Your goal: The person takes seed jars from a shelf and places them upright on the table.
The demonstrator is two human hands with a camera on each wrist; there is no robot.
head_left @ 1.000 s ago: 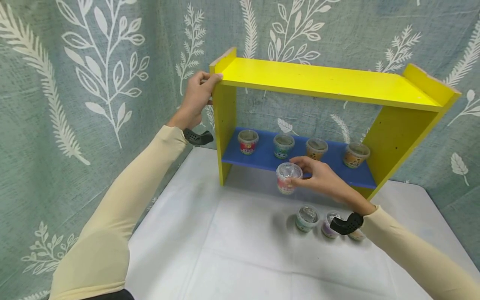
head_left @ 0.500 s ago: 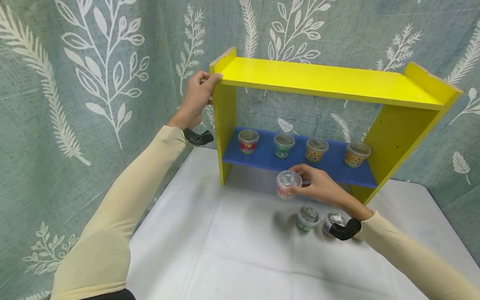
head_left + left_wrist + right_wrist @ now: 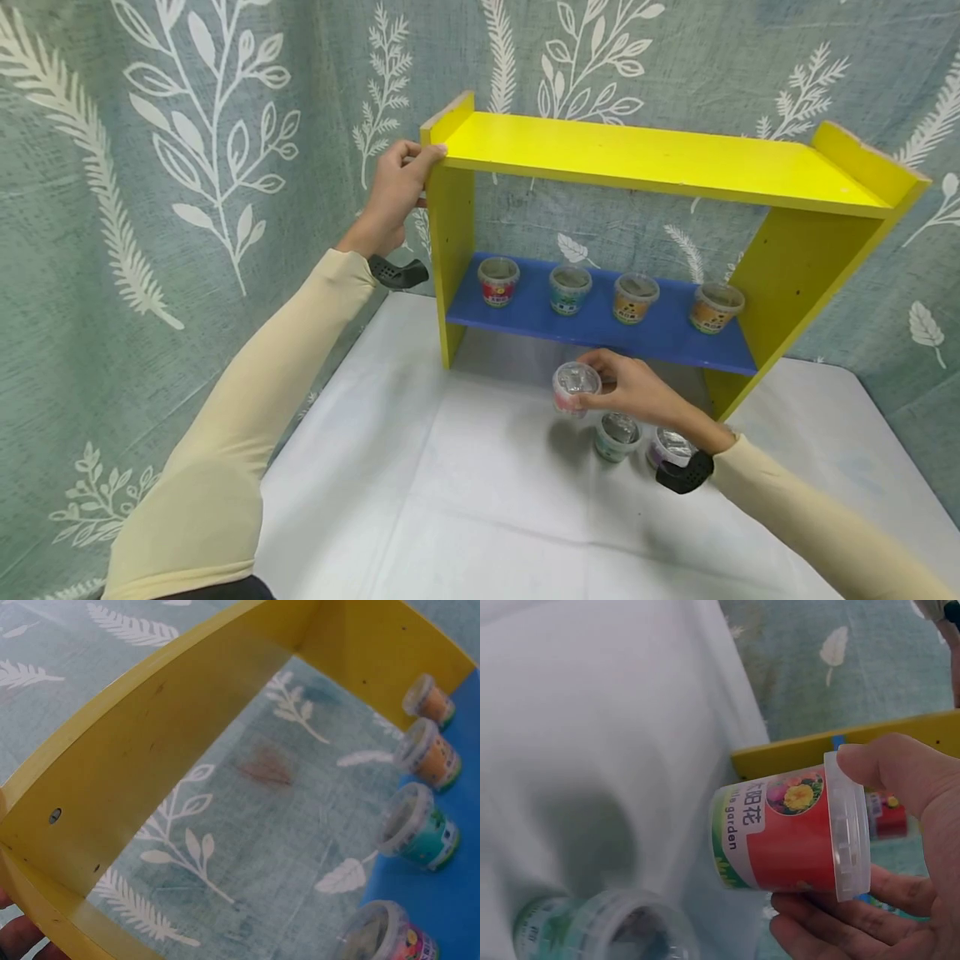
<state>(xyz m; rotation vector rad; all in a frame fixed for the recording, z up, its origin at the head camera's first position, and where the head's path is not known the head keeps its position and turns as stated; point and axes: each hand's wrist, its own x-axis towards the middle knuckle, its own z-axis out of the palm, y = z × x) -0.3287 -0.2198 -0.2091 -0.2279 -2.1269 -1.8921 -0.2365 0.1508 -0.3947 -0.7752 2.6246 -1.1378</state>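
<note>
My left hand (image 3: 397,192) grips the top left corner of the yellow and blue shelf (image 3: 645,158), thumb in front and fingers behind the side panel. In my right hand (image 3: 633,387) is a red-labelled plastic cup (image 3: 791,829) with a clear lid, pinched by the rim between thumb and fingers. The cup hangs above the white table, in front of the blue board. Below and right of it on the table stand a green cup (image 3: 618,437) and a purple cup (image 3: 670,447), the latter partly behind the wrist strap.
On the blue board (image 3: 525,321) stand a red cup (image 3: 498,282), a teal cup (image 3: 569,289) and two orange cups, one further left (image 3: 635,297) and one at the right end (image 3: 716,307). Patterned green cloth (image 3: 300,100) hangs behind the white table (image 3: 450,500).
My right hand has lowered the red-labelled cup, away from the blue board and closer to the table. The orange cup behind my right wrist has gone out of sight. My left hand keeps its grip.
</note>
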